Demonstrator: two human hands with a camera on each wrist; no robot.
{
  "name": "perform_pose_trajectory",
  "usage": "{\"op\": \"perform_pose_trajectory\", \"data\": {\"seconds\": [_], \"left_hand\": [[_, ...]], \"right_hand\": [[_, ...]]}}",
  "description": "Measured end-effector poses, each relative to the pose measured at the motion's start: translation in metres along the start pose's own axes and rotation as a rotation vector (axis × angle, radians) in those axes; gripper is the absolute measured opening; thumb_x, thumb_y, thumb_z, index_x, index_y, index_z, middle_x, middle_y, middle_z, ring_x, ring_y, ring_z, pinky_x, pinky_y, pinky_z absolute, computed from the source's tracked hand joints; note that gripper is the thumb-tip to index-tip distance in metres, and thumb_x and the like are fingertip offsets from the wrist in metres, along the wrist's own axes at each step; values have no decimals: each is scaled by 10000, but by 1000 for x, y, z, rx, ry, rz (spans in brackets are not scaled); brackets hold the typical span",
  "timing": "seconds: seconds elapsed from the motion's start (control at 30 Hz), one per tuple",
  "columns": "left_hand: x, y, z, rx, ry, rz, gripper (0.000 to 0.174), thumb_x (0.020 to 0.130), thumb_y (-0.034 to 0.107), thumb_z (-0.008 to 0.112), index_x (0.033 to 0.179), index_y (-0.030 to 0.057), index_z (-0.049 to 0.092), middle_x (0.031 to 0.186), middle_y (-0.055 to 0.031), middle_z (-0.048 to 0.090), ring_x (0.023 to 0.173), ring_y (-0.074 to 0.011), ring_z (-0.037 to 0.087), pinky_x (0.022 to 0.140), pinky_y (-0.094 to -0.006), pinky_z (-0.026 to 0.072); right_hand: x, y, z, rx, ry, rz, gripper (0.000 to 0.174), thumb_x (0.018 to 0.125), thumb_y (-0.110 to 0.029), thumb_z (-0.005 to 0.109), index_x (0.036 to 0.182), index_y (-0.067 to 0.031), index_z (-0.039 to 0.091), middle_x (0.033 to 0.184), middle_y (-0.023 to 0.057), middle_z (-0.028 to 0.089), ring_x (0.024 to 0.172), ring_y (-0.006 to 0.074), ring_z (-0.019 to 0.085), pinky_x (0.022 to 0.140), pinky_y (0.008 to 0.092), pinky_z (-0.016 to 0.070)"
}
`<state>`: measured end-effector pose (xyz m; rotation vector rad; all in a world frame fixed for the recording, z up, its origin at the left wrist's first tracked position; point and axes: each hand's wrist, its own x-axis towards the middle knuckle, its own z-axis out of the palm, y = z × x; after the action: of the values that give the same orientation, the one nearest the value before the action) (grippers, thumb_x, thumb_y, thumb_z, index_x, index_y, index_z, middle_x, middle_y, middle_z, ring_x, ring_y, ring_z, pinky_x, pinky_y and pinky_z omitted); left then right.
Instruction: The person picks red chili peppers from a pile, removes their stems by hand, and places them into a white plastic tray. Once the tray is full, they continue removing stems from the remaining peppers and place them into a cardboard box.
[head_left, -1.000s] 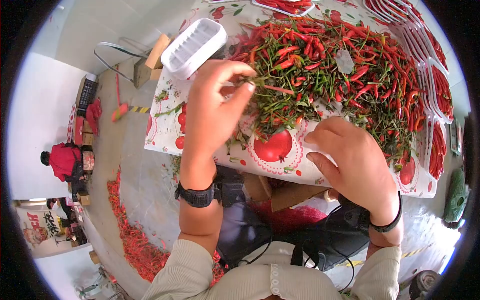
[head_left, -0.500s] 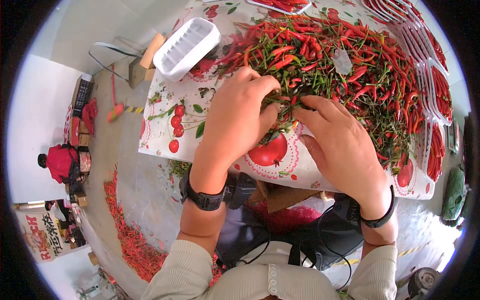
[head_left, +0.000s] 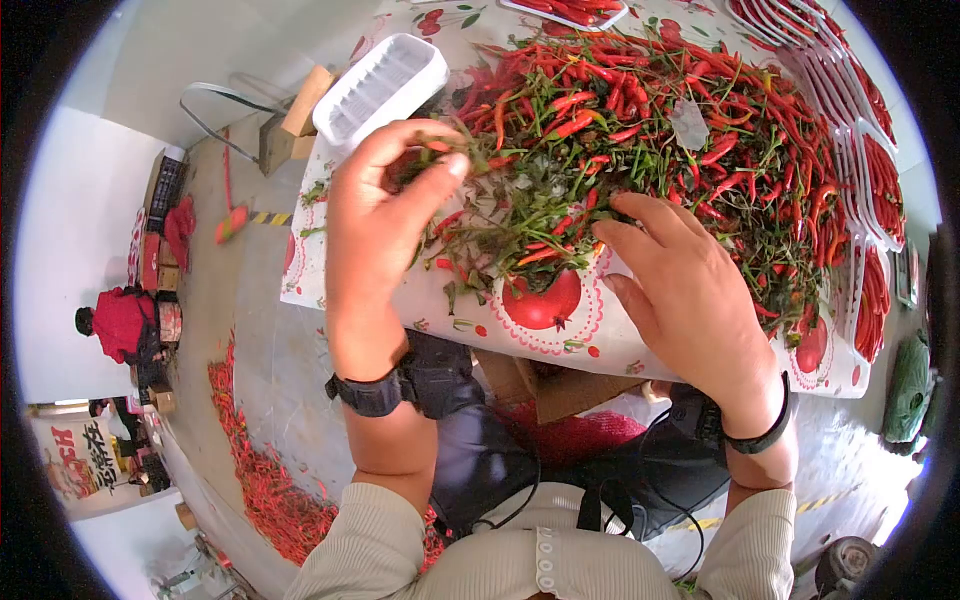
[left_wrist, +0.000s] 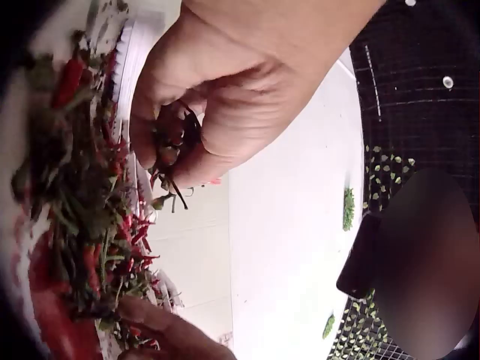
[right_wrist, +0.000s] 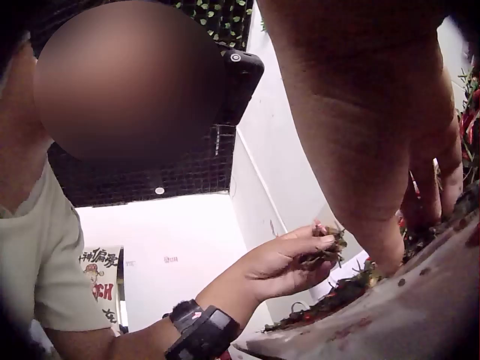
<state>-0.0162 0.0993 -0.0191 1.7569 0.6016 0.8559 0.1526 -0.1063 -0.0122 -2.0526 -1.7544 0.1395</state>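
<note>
My left hand [head_left: 375,215] pinches a small clump of green stems and leaves [right_wrist: 331,249] with some red in it, raised over the left end of the pile. The clump shows between thumb and fingers in the left wrist view, partly hidden by them. My right hand [head_left: 690,290] rests its fingertips in the near edge of the chilli pile [head_left: 740,190], fingers loosely bent. Red chillies, green stems and dark leaves lie mixed there. Loose stems and a few chillies [head_left: 545,250] are strewn between my hands on the cherry-patterned tablecloth [head_left: 440,310].
A bare white plastic tray [head_left: 385,85] stands beyond my left hand. Trays filled with red chillies [head_left: 878,180] line the right edge, and another [head_left: 575,10] lies at the back. Chillies [head_left: 265,490] cover part of the floor. A person in red [head_left: 120,325] is far left.
My left hand dipped into the pile beside the right, then drew back left with a clump. My right hand moved forward onto the pile and stays there.
</note>
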Motion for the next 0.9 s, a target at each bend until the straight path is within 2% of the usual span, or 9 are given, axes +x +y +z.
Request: {"op": "perform_pose_trajectory", "data": {"seconds": [0.1, 0.2, 0.3, 0.4, 0.5, 0.6, 0.77, 0.9], "left_hand": [[-2, -1, -22, -117, 103, 5, 229, 893, 18, 748, 1117, 10, 702, 972, 10, 686, 846, -63, 609, 752, -214, 487], [-5, -7, -57, -79, 199, 35, 219, 906, 23, 741, 1121, 12, 702, 979, 9, 686, 857, -64, 613, 762, -217, 496], [-10, -16, -90, 280, 444, 49, 252, 873, 37, 765, 1119, 20, 711, 966, -25, 696, 826, -104, 628, 759, -243, 511], [-21, -25, -125, 988, 497, 36, 293, 824, 70, 790, 1109, 46, 725, 983, -75, 709, 870, -216, 664, 814, -321, 529], [-29, -35, -137, 1365, 473, 163, 329, 782, 107, 809, 1097, 60, 729, 1028, -131, 703, 980, -317, 659, 892, -395, 514], [-31, -21, -119, 1293, 430, 90, 289, 806, 121, 795, 1080, 61, 730, 1079, -138, 696, 1066, -336, 635, 935, -418, 494], [-22, -12, -55, 759, 167, 296, 254, 812, 87, 778, 1058, 52, 725, 1062, -130, 689, 1017, -318, 649, 919, -405, 500], [-26, 3, -4, 567, -63, 347, 246, 803, 89, 787, 1035, 53, 716, 1029, -130, 665, 998, -325, 639, 887, -411, 502]], "right_hand": [[-2, -3, 0, -41, 7, 9, 440, 827, -49, 718, 1259, -44, 634, 1332, 173, 594, 1202, 389, 584, 1001, 464, 501], [-4, -7, -2, -32, 27, 18, 436, 834, -52, 721, 1261, -44, 634, 1334, 172, 593, 1208, 391, 582, 1001, 463, 499], [-4, -10, -6, -15, 54, 19, 420, 840, -47, 717, 1252, -41, 638, 1321, 171, 598, 1199, 394, 585, 997, 462, 498], [-2, -16, -4, 25, 107, 5, 390, 848, -40, 707, 1233, -33, 645, 1302, 167, 606, 1179, 393, 590, 989, 460, 497], [3, -20, 2, 45, 138, -56, 365, 854, -29, 693, 1217, -23, 650, 1291, 164, 611, 1162, 389, 594, 986, 457, 497], [8, -22, 11, -21, 176, -134, 367, 815, -34, 651, 1181, 0, 658, 1247, 155, 622, 1127, 354, 607, 966, 431, 517], [11, -17, 16, -46, 157, -133, 234, 793, -21, 655, 1024, -6, 688, 1110, 129, 654, 1037, 336, 620, 886, 420, 536], [10, -13, 3, -27, 77, -79, 171, 791, 24, 683, 960, -3, 689, 1012, 130, 666, 980, 359, 624, 843, 437, 527]]}}
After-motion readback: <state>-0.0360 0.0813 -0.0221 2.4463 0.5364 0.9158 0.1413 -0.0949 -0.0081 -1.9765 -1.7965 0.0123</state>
